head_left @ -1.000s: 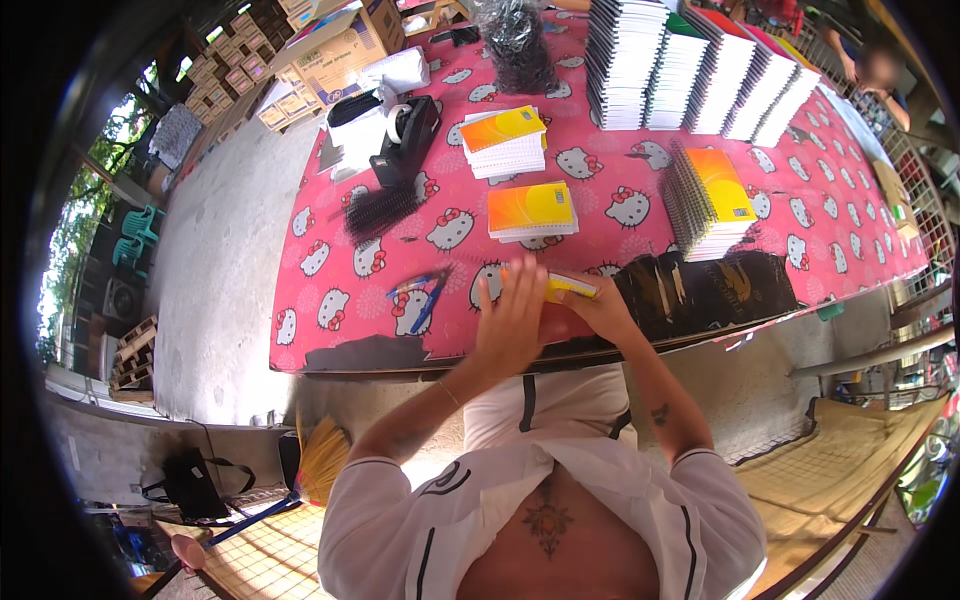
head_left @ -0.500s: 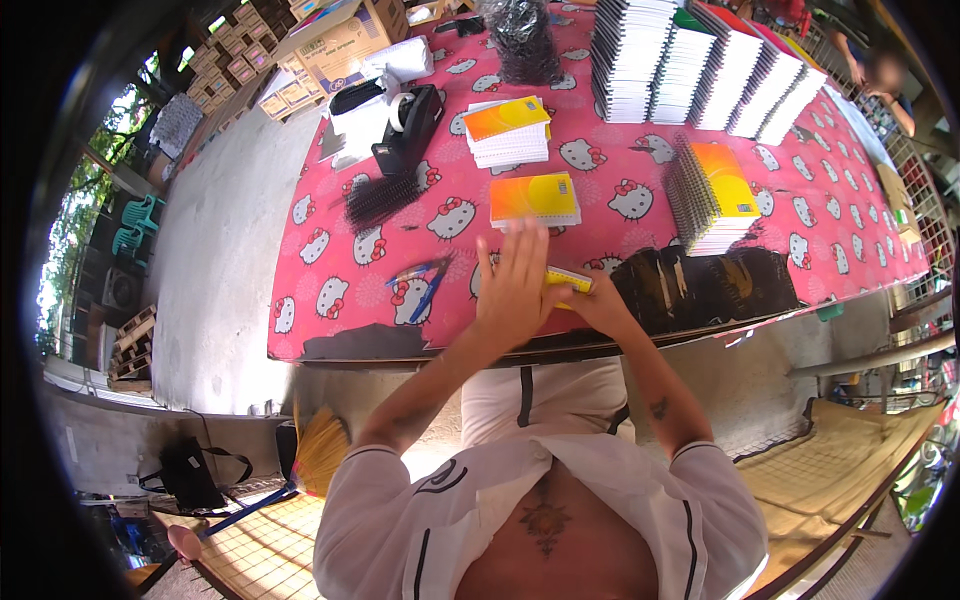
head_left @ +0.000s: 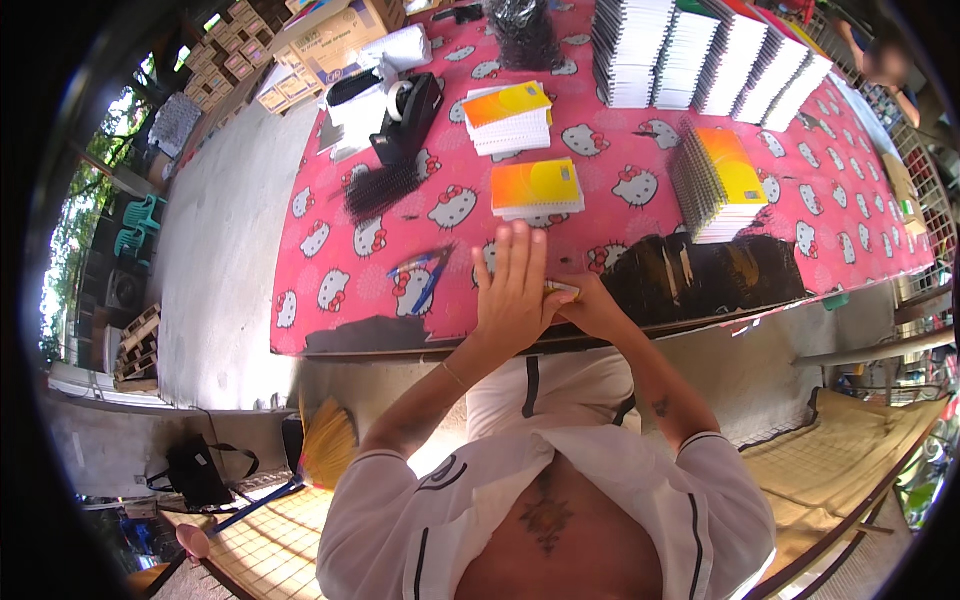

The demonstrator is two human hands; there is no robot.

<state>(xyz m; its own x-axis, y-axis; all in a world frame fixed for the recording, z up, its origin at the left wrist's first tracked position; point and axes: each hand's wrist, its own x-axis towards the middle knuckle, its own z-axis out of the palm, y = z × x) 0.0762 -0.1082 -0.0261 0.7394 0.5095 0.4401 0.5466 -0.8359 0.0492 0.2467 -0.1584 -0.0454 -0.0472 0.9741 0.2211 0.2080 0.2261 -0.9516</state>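
At the near edge of the table, my left hand point(head_left: 512, 290) lies flat with its fingers stretched out, palm down. My right hand point(head_left: 597, 305) is beside it, fingers closed around a small yellow-covered booklet point(head_left: 562, 291), mostly hidden by both hands. Just beyond my left fingertips lies a small pile of orange-and-yellow booklets point(head_left: 535, 187). Behind that, another pile point(head_left: 507, 118) is stacked unevenly, white pages showing. To the right stands a stack of spiral-bound notebooks point(head_left: 722, 185) with the same covers. Blue-handled tools point(head_left: 428, 285) lie left of my left hand.
A pink patterned cloth point(head_left: 335, 240) covers the table. Black wire spirals point(head_left: 382, 190) lie near a black tape dispenser point(head_left: 410, 118). Tall notebook stacks point(head_left: 640, 60) and a black plastic-wrapped bundle point(head_left: 524, 35) stand at the back. A black patch point(head_left: 700, 280) is at the front right. Another person point(head_left: 885, 65) is at far right.
My left hand has drawn slightly back toward me from the booklet pile. My right hand has shifted a little toward it, and less of the yellow booklet shows.
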